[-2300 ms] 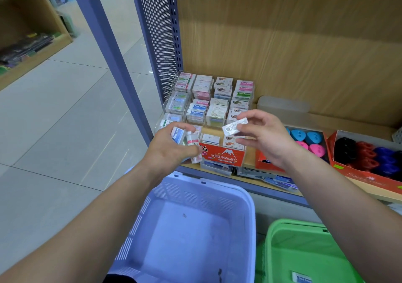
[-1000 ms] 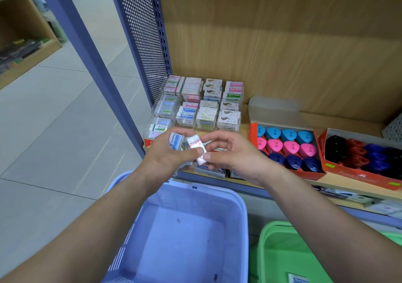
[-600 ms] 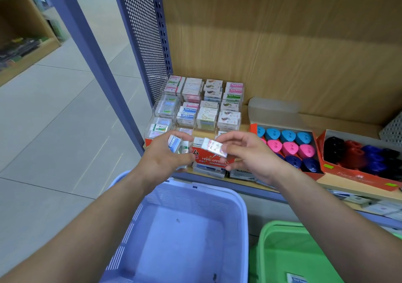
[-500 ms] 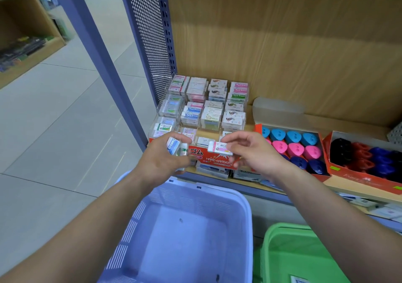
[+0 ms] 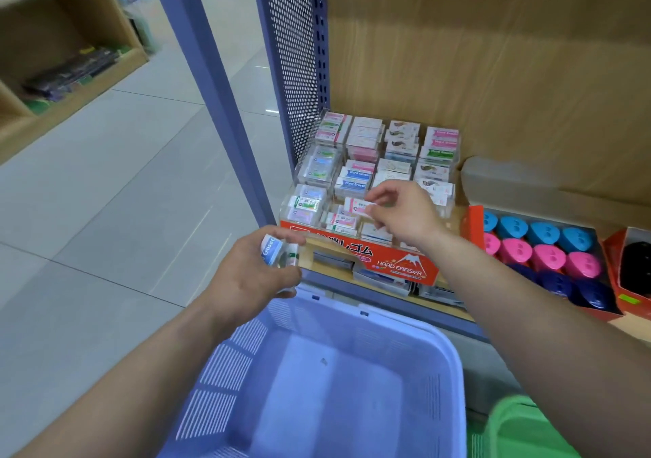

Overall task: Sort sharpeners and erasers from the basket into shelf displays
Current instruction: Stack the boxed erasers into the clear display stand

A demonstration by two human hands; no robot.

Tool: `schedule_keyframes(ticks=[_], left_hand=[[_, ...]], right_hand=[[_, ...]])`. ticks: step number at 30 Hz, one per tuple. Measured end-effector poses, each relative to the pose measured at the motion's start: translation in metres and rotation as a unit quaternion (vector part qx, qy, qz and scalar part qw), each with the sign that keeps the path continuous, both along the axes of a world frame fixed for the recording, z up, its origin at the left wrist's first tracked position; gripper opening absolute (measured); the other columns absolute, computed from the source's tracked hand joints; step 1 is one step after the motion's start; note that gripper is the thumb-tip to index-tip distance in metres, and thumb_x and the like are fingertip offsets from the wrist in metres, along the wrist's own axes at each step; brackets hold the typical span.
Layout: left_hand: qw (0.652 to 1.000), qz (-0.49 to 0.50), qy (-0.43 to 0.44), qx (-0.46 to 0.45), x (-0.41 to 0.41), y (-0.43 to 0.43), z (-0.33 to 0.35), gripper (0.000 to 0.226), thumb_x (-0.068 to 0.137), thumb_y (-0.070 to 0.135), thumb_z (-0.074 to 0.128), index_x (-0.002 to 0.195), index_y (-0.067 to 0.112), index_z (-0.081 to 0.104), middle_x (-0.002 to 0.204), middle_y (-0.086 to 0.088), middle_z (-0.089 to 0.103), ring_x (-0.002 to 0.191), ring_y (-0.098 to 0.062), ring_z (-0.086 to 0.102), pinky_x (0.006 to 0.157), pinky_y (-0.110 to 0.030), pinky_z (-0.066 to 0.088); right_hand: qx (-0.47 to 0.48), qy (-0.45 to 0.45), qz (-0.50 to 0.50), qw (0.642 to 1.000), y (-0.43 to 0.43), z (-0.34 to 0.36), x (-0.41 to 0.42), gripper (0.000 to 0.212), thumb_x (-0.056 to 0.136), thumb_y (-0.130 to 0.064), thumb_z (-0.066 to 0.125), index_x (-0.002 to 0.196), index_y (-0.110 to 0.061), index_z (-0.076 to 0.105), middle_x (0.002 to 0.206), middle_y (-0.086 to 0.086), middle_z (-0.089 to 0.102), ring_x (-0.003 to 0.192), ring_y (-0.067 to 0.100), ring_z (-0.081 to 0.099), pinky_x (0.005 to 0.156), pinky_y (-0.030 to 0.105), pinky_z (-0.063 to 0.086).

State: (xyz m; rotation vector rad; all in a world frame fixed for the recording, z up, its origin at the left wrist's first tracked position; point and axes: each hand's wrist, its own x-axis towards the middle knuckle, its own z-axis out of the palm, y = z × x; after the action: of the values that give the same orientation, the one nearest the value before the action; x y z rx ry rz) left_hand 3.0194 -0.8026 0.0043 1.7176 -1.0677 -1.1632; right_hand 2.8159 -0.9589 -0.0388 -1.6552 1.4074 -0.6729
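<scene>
Several boxy erasers fill left hand; right hand pinches flat eraser.

The right hand has carried its eraser (pinched at the fingertips) up over the clear display.

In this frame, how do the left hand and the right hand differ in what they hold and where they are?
The left hand grips a small bunch of erasers, blue and green labels showing; the right hand pinches a single pink-labelled eraser in its fingers. The left hand is by the purple basket at its far rim; the right hand is farther forward, over the clear eraser display. Both hold wrapped erasers.
</scene>
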Motion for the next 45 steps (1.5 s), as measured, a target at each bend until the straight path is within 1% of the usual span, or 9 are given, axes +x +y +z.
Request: schedule_keyframes(ticks=[8,15,23,26,29,32,37,41,45], left_hand=[[1.0,-0.001,0.018,0.0,-0.001,-0.005,0.001,0.037,0.081,-0.008,0.069,0.1,0.024,0.072,0.088,-0.007,0.063,0.071,-0.016,0.062,0.064,-0.028,0.061],[1.0,0.0,0.027,0.004,-0.001,-0.005,0.002,0.036,0.082,-0.009,0.068,0.101,0.022,0.071,0.087,-0.006,0.062,0.071,-0.017,0.061,0.056,-0.018,0.054],[0.999,0.02,0.05,0.0,0.002,-0.005,0.002,0.041,0.081,-0.006,0.075,0.11,0.023,0.067,0.092,-0.012,0.066,0.07,-0.017,0.066,0.062,-0.028,0.06],[0.998,0.032,0.057,0.0,0.001,-0.006,0.002,0.045,0.08,-0.001,0.08,0.115,0.022,0.064,0.1,-0.013,0.071,0.073,-0.017,0.07,0.07,-0.041,0.064],[0.998,0.028,0.05,-0.002,-0.003,-0.007,0.005,0.04,0.081,0.0,0.08,0.113,0.017,0.064,0.101,-0.015,0.073,0.073,-0.019,0.069,0.05,-0.021,0.052],[0.999,0.013,0.036,-0.002,-0.011,-0.01,0.006,0.036,0.08,0.001,0.08,0.109,0.016,0.064,0.096,-0.017,0.072,0.069,-0.021,0.066,0.045,-0.018,0.045],[0.999,-0.036,-0.007,-0.013,-0.028,-0.013,0.013,0.035,0.079,0.008,0.082,0.106,0.026,0.068,0.083,-0.005,0.073,0.066,-0.016,0.065,0.054,-0.029,0.049],[0.998,-0.056,0.018,-0.031,-0.04,-0.013,0.021,0.038,0.078,0.007,0.083,0.109,0.024,0.068,0.078,0.01,0.072,0.067,-0.006,0.065,0.056,-0.017,0.048],[0.998,-0.047,0.012,-0.04,-0.048,-0.016,0.02,0.038,0.076,0.006,0.084,0.104,0.029,0.071,0.094,0.005,0.075,0.085,-0.013,0.07,0.076,-0.028,0.059]], right_hand=[[-0.107,0.165,0.013,0.98,-0.022,-0.038,0.04,0.015,0.093,-0.034,0.069,0.106,-0.028,0.072,0.095,-0.007,0.074,0.089,0.017,0.069,0.081,0.041,0.059],[-0.203,0.152,-0.017,0.967,-0.015,-0.036,0.029,0.025,0.097,-0.026,0.064,0.12,-0.019,0.07,0.105,-0.004,0.075,0.096,0.017,0.069,0.085,0.038,0.058],[-0.111,0.267,0.172,0.942,-0.019,-0.033,0.027,0.037,0.105,-0.028,0.047,0.139,-0.024,0.058,0.144,0.002,0.058,0.131,0.024,0.053,0.105,0.038,0.045],[-0.083,0.232,0.165,0.955,-0.014,-0.019,0.024,0.037,0.104,-0.025,0.05,0.139,-0.023,0.058,0.137,0.0,0.062,0.124,0.02,0.057,0.096,0.03,0.043],[-0.078,0.109,0.135,0.982,0.009,0.005,0.019,0.027,0.1,-0.023,0.058,0.125,-0.025,0.068,0.12,-0.011,0.069,0.097,0.006,0.065,0.086,0.024,0.045],[0.018,-0.069,0.149,0.986,0.042,0.037,0.015,0.013,0.097,-0.022,0.065,0.105,-0.019,0.074,0.095,-0.005,0.075,0.069,0.013,0.068,0.068,0.027,0.054],[0.082,-0.106,0.151,0.979,0.063,0.06,0.006,0.017,0.085,-0.017,0.08,0.1,-0.012,0.074,0.08,0.006,0.07,0.072,0.021,0.072,0.076,0.042,0.061],[0.157,-0.157,0.135,0.965,0.065,0.065,-0.013,0.021,0.084,-0.001,0.078,0.104,-0.003,0.07,0.08,0.012,0.071,0.073,0.021,0.073,0.075,0.034,0.063],[0.206,-0.199,0.109,0.952,0.068,0.066,-0.029,0.018,0.09,0.005,0.067,0.107,0.001,0.069,0.09,0.02,0.074,0.079,0.022,0.073,0.078,0.031,0.062]])
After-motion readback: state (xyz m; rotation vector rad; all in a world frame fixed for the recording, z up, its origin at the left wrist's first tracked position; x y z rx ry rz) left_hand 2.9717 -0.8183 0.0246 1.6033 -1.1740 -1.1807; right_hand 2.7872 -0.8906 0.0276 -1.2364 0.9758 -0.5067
